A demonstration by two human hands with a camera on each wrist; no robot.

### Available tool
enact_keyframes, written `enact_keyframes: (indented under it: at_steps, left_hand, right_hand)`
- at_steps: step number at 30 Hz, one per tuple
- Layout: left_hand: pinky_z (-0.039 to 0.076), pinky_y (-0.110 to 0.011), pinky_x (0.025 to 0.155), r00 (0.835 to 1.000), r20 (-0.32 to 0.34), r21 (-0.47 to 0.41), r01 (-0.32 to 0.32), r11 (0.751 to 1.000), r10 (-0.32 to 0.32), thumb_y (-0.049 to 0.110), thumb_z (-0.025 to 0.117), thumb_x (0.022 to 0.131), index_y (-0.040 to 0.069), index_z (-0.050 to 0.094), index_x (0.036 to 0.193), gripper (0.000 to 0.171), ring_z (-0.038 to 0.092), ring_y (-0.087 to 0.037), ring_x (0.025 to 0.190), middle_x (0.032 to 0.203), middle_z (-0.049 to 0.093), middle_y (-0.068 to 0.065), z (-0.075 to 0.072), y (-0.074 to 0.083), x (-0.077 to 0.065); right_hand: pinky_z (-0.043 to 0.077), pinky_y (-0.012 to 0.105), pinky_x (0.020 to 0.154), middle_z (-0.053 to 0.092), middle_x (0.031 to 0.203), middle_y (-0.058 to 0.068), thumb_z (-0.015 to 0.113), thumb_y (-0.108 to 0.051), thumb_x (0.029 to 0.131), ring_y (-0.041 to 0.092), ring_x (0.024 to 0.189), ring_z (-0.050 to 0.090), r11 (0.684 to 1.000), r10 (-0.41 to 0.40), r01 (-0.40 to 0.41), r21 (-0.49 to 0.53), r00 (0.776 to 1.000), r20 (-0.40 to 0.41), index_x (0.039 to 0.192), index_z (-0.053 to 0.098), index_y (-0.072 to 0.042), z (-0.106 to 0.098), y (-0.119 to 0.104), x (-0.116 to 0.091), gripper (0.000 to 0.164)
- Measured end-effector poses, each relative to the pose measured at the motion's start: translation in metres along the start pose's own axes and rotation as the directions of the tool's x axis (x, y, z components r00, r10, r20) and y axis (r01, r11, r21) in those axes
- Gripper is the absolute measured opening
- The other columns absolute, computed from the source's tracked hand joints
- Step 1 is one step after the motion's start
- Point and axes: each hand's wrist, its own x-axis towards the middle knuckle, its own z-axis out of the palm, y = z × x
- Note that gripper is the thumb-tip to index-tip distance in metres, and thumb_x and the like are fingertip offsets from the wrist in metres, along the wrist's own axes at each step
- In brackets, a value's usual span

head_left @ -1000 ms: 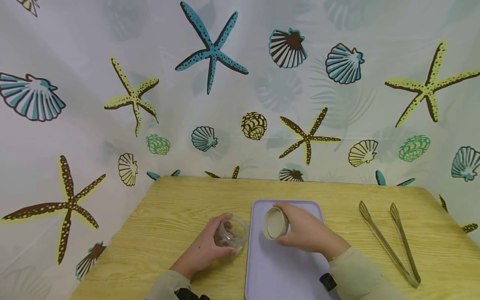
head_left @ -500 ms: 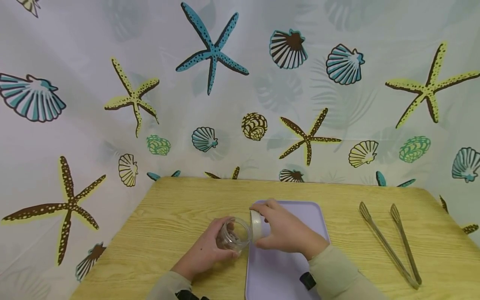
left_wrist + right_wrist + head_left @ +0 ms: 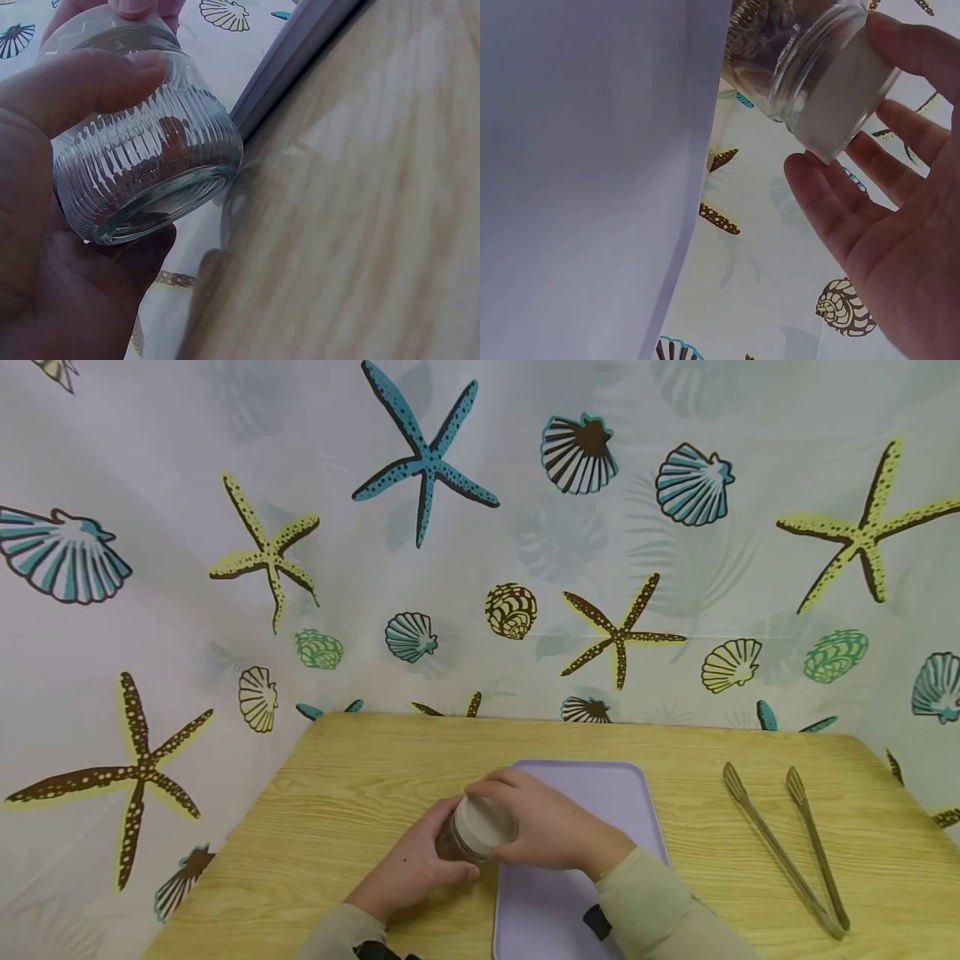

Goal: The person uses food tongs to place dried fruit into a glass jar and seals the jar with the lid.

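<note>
A ribbed clear glass jar (image 3: pixel 150 142) with brownish contents stands on the wooden table, just left of the tray. My left hand (image 3: pixel 420 856) grips it round the side, thumb in front. On the jar's mouth sits a whitish lid (image 3: pixel 483 824), which my right hand (image 3: pixel 543 822) holds by its edge from the right. In the right wrist view the lid (image 3: pixel 847 90) covers the jar's neck, with thumb and fingers about its rim. Whether the lid is tight on the jar I cannot tell.
A lavender tray (image 3: pixel 540 914) lies under my right forearm. Metal tongs (image 3: pixel 787 852) rest spread on the right of the wooden table (image 3: pixel 360 760). A curtain printed with starfish and shells hangs behind and at the sides.
My right hand has brought the lid leftward from above the tray and turned it over onto the jar's mouth. The left hand has kept its grip on the jar in place.
</note>
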Motion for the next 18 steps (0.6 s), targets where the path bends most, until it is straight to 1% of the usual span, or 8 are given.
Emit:
enact_keyframes:
  at_steps: [4,7,9,12,15,18]
  left_hand:
    - [0.024,-0.057,0.116,1.000,0.004,0.000,0.011,1.000,-0.011,0.028,0.089,0.077,0.021,0.034,0.157,0.097,0.043,-0.026,0.134,0.148,0.045,-0.001,0.001,0.002,-0.001]
    - [0.023,-0.058,0.116,1.000,0.002,0.002,0.020,1.000,-0.020,0.029,0.088,0.078,0.022,0.033,0.157,0.097,0.043,-0.026,0.134,0.148,0.044,-0.002,0.001,0.002,-0.001]
    - [0.022,-0.058,0.116,1.000,0.000,0.004,0.022,1.000,-0.022,0.030,0.088,0.077,0.023,0.033,0.157,0.098,0.043,-0.026,0.134,0.148,0.044,-0.001,0.001,0.002,-0.001]
    - [0.026,-0.056,0.115,1.000,-0.006,-0.002,0.016,1.000,-0.016,0.030,0.088,0.077,0.025,0.034,0.156,0.096,0.045,-0.025,0.131,0.147,0.045,0.000,0.002,0.002,-0.001]
    - [0.034,-0.049,0.111,1.000,-0.005,-0.027,-0.003,1.000,0.002,0.028,0.088,0.077,0.026,0.036,0.154,0.093,0.048,-0.023,0.127,0.145,0.046,0.000,0.002,0.002,-0.001]
    - [0.045,-0.039,0.104,1.000,0.013,-0.081,-0.026,0.996,0.027,0.022,0.088,0.079,0.024,0.037,0.154,0.091,0.053,-0.022,0.123,0.145,0.046,-0.004,0.003,0.002,0.000]
  right_hand:
    - [0.052,0.035,0.093,0.047,0.147,-0.001,0.085,-0.022,0.081,0.019,0.125,0.050,0.999,-0.024,0.025,-0.022,0.999,0.028,0.150,0.049,-0.032,0.000,-0.002,0.001,0.078]
    - [0.053,0.033,0.090,0.049,0.142,-0.001,0.085,-0.025,0.082,0.017,0.119,0.053,0.999,-0.011,0.012,-0.034,1.000,0.025,0.149,0.050,-0.031,0.001,-0.002,0.002,0.077]
    - [0.053,0.031,0.084,0.052,0.136,-0.002,0.084,-0.033,0.082,0.014,0.110,0.055,0.999,0.023,-0.023,-0.037,1.000,0.016,0.148,0.051,-0.029,0.002,-0.002,0.002,0.075]
    - [0.052,0.028,0.074,0.055,0.125,-0.002,0.080,-0.051,0.082,0.011,0.094,0.056,0.993,0.109,-0.109,-0.044,0.994,0.000,0.145,0.053,-0.023,0.006,-0.003,0.005,0.074]
    - [0.051,0.030,0.069,0.056,0.117,-0.001,0.070,-0.069,0.083,0.012,0.085,0.056,0.977,0.201,-0.202,-0.071,0.979,-0.014,0.139,0.056,-0.017,0.009,-0.008,0.008,0.078]
    - [0.050,0.032,0.064,0.059,0.104,-0.001,0.060,-0.078,0.084,0.013,0.077,0.055,0.952,0.278,-0.280,-0.121,0.960,-0.040,0.128,0.060,-0.013,0.012,-0.013,0.010,0.078]
